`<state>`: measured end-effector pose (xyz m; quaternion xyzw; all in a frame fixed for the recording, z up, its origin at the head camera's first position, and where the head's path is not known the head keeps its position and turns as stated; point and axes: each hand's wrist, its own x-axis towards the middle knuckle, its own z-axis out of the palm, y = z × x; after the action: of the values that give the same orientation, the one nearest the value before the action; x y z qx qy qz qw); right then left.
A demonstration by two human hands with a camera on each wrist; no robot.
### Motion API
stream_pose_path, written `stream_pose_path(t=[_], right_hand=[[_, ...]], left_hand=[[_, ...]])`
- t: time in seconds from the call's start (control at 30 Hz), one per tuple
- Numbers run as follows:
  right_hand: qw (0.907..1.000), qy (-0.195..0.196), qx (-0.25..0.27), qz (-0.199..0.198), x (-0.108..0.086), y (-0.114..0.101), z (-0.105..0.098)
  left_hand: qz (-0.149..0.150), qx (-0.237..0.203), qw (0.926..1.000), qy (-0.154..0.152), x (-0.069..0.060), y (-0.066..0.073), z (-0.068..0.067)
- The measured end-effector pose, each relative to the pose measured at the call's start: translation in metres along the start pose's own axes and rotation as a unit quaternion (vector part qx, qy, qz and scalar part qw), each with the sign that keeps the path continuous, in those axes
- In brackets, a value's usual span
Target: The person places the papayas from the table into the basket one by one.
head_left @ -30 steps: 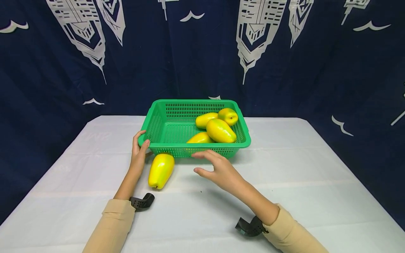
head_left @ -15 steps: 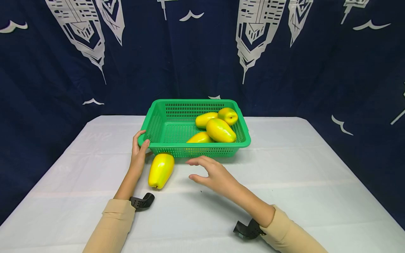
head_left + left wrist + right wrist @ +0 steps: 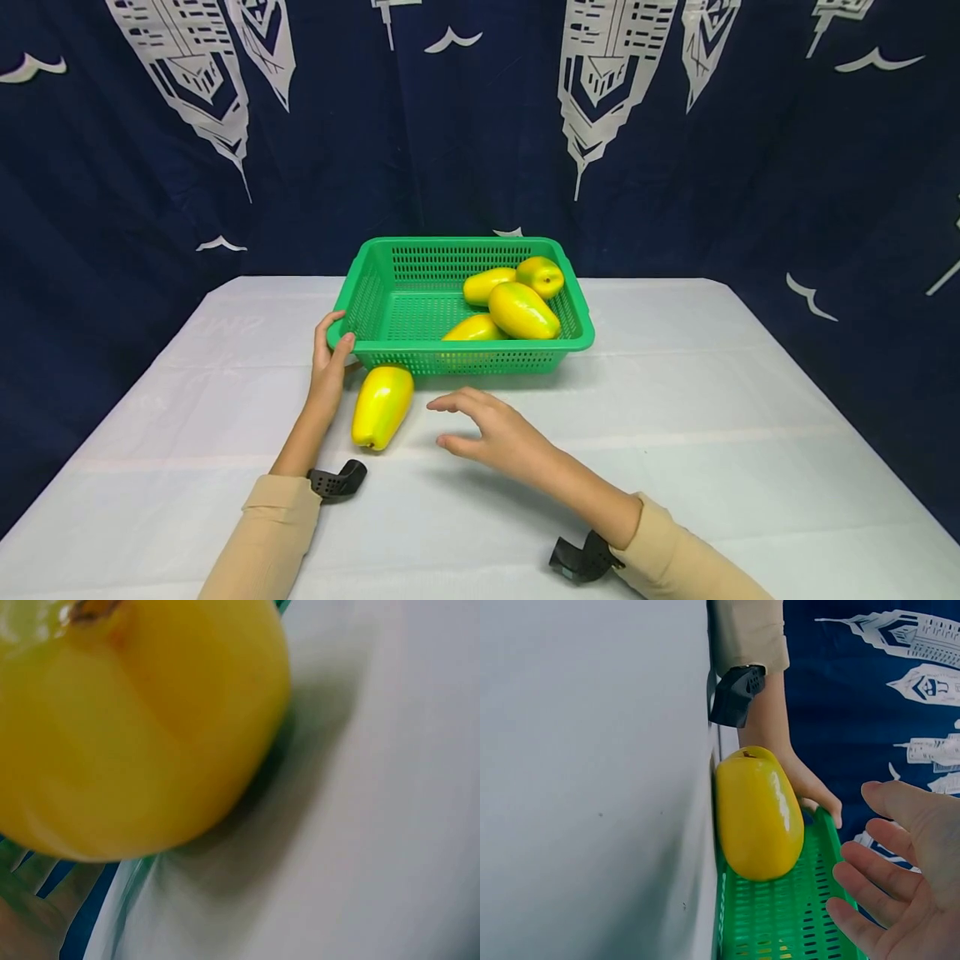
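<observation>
The left hand [image 3: 327, 367] grips the front left corner of a green plastic basket [image 3: 480, 344], its thumb over the rim. A yellow papaya [image 3: 382, 407] lies on the table against the basket's front wall, just right of that hand; it fills much of the left wrist view as a yellow papaya [image 3: 142, 742]. The right hand [image 3: 498, 433] hovers over the table to the right of this papaya, apart from it, thumb and fingers spread and holding nothing. In the right wrist view the right hand's fingers [image 3: 877, 874] are seen beside the papaya [image 3: 759, 814].
Several more papayas, one of them in front [image 3: 523, 310], lie in the right half of the basket. A white cloth covers the table [image 3: 720, 433]. Behind it hangs a dark blue curtain [image 3: 480, 150] with white building prints.
The right hand has moved from before the basket's front wall toward the near side and left, closer to the loose papaya. The left hand, basket and papayas stay where they were.
</observation>
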<state>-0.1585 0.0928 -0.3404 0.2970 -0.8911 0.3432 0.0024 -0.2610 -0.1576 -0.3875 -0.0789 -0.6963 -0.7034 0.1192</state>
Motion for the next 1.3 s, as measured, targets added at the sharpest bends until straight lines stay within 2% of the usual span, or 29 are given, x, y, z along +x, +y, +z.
stream_pose_path(t=[0.5, 0.73, 1.03, 1.3], right_hand=[[0.9998, -0.004, -0.009, -0.020, 0.007, 0.003, 0.001], [0.9995, -0.023, -0.018, -0.007, 0.020, 0.000, 0.001], [0.9981, -0.018, -0.054, -0.024, 0.036, -0.002, 0.008], [0.9972, -0.052, -0.048, -0.025, 0.051, -0.001, 0.014]], left_hand=[[-0.002, 0.010, 0.9999, 0.001, 0.000, 0.000, 0.001], [-0.005, 0.007, 1.0000, 0.001, 0.000, 0.000, 0.000], [-0.007, 0.005, 1.0000, 0.004, 0.001, -0.002, 0.000], [-0.007, 0.014, 0.9999, 0.003, 0.001, -0.001, 0.001]])
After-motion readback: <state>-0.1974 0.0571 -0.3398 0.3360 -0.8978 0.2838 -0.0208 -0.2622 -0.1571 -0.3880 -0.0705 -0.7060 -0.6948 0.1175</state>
